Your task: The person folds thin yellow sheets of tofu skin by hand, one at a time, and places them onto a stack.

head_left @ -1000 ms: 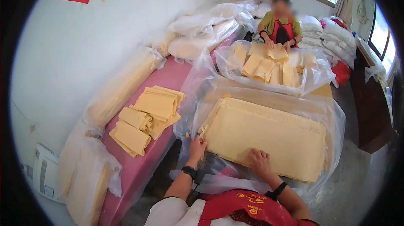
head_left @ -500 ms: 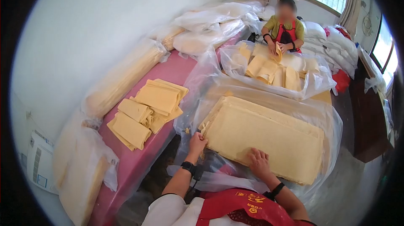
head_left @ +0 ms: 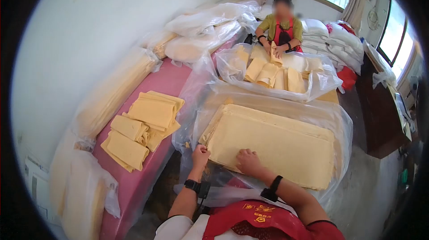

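A broad stack of thin yellow sheets (head_left: 272, 144), which look like bean curd sheets, lies before me on clear plastic. At its near left corner, my left hand (head_left: 200, 156) has its fingers closed on the edge of a sheet. My right hand (head_left: 249, 162) rests palm down on top of the stack near the front edge, fingers stretched out and holding nothing. Folded yellow sheets (head_left: 129, 148) lie in a loose pile on the pink surface (head_left: 167, 76) to my left.
Across from me a person (head_left: 281, 29) handles a folded sheet over a plastic-lined heap of folded sheets (head_left: 268, 72). Plastic-wrapped bundles (head_left: 118, 90) line the wall. White sacks (head_left: 333, 41) are piled behind, and a dark wooden cabinet (head_left: 384, 114) stands at the right.
My right hand has slid left across the stack, closer to my left hand. My left hand stays at the corner with its fingers closed. The whole view has shifted slightly.
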Action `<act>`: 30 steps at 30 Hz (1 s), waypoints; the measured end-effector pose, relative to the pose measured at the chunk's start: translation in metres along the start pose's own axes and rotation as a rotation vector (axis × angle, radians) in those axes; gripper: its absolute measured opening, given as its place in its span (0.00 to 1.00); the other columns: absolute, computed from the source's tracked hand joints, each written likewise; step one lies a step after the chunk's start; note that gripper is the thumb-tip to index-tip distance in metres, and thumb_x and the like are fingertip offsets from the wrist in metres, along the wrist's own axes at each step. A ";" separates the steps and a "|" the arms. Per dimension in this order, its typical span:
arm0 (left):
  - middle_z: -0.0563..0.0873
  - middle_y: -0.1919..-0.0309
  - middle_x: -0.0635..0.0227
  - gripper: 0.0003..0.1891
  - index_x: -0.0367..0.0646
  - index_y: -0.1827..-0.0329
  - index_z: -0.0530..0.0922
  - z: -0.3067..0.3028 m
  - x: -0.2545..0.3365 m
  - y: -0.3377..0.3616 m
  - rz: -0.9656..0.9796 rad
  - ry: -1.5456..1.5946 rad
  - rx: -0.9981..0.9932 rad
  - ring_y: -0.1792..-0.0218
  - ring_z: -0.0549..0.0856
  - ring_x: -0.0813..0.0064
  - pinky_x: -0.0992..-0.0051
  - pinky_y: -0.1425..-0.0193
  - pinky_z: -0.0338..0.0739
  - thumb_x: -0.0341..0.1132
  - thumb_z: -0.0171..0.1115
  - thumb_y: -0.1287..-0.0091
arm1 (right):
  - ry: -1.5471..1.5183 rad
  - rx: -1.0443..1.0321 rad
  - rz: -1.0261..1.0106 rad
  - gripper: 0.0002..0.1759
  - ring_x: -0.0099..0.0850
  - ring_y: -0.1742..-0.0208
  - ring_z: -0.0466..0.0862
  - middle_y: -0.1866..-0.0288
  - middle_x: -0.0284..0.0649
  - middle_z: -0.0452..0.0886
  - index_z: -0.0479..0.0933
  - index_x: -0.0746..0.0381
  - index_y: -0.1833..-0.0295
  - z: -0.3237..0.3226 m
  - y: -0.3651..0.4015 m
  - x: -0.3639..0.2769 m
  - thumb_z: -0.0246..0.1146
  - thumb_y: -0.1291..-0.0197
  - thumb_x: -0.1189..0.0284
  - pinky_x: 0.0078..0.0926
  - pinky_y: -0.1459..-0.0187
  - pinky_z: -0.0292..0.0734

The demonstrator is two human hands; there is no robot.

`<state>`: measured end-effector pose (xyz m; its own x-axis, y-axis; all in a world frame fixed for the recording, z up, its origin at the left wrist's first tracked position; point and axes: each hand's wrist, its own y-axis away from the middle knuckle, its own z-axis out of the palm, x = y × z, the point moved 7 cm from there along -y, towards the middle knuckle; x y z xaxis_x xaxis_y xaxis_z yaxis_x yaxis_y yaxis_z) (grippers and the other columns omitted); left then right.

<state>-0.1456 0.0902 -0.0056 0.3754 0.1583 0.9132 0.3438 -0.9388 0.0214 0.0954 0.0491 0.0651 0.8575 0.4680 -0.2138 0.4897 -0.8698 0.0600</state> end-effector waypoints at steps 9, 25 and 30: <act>0.84 0.72 0.72 0.10 0.36 0.62 0.83 0.023 0.063 0.005 -0.060 0.200 -0.373 0.70 0.80 0.82 0.79 0.65 0.74 0.31 0.67 0.44 | -0.293 0.199 0.020 0.17 0.46 0.53 0.81 0.56 0.45 0.82 0.79 0.59 0.54 -0.011 -0.060 -0.043 0.61 0.42 0.58 0.43 0.52 0.77; 0.78 0.48 0.56 0.22 0.46 0.48 0.78 0.008 0.075 0.035 0.520 -0.450 0.096 0.45 0.76 0.54 0.63 0.44 0.74 0.35 0.69 0.48 | -1.445 0.113 0.412 0.11 0.36 0.61 0.82 0.63 0.42 0.83 0.80 0.65 0.59 0.059 -0.062 0.032 0.61 0.43 0.70 0.32 0.56 0.76; 0.77 0.46 0.61 0.28 0.42 0.38 0.68 0.023 -0.027 0.034 -0.232 0.422 0.019 0.43 0.77 0.62 0.65 0.44 0.77 0.31 0.66 0.44 | -0.249 0.283 -0.104 0.32 0.42 0.36 0.71 0.37 0.44 0.72 0.72 0.58 0.38 0.001 0.016 0.002 0.70 0.50 0.61 0.42 0.36 0.64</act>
<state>-0.1247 0.0610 -0.0388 -0.0936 0.2216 0.9706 0.3943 -0.8870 0.2405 0.1045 0.0355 0.0643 0.7241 0.5339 -0.4366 0.4793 -0.8447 -0.2380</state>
